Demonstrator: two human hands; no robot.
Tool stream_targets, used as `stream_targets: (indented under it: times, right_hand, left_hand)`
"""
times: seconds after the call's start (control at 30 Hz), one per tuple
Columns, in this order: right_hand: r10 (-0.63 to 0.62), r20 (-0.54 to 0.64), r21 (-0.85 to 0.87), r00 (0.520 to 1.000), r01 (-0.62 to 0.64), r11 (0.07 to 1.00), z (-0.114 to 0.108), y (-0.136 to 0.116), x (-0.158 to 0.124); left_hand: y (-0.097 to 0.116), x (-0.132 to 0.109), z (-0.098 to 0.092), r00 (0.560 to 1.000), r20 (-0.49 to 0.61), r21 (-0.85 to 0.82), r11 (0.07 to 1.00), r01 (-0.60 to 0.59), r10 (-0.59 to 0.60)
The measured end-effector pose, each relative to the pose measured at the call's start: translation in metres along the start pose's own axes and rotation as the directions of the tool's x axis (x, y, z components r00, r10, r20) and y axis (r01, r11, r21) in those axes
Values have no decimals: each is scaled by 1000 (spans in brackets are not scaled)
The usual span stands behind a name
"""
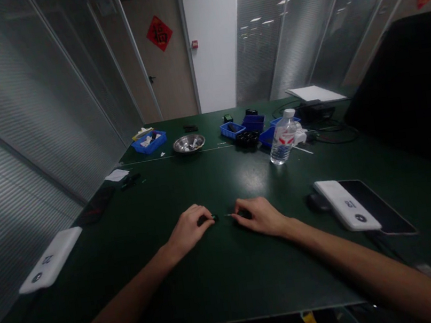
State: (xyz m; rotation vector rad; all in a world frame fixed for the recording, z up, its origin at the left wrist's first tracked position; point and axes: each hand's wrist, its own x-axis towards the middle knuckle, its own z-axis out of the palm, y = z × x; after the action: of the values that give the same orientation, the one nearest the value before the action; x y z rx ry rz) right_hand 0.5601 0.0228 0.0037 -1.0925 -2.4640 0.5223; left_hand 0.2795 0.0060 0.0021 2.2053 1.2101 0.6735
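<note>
Both my hands rest on the dark green table (pixel 233 277) near its middle. My left hand (pixel 188 229) is curled, pinching a small black part (pixel 208 219) against the tabletop. A few centimetres to its right, my right hand (pixel 259 215) is closed on a small black tool (pixel 241 214) whose thin metal tip points left toward the black part. The tip and the part are close together; I cannot tell whether they touch.
A white power bank (pixel 347 205) lies on a dark tablet (pixel 376 206) at the right, another white device (pixel 50 260) at the left edge. Farther back stand a water bottle (pixel 283 137), a metal bowl (pixel 189 143), blue bins (pixel 149 141) and cables.
</note>
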Motion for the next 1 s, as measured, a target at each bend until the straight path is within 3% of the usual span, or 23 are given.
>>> stream_targets:
  times: [0.13,0.43,0.67,1.0]
  right_hand:
    - [-30,12,-27,999,31,999,1,-1,-1]
    - [-80,98,-67,992,87,994,-2,-12,-1]
    - [-49,33,74,998,46,996,-1,-9,-4]
    - [-129,13,-21,992,129,991,3,-8,-4]
  left_hand:
    - [-1,5,3,998,-15,-44,998,53,-54]
    - [9,3,11,996,86,-80,996,41,-34]
    - [11,2,11,999,36,-186,982,26,-20]
    - [14,0,13,974,-11,-101,969,-227,227]
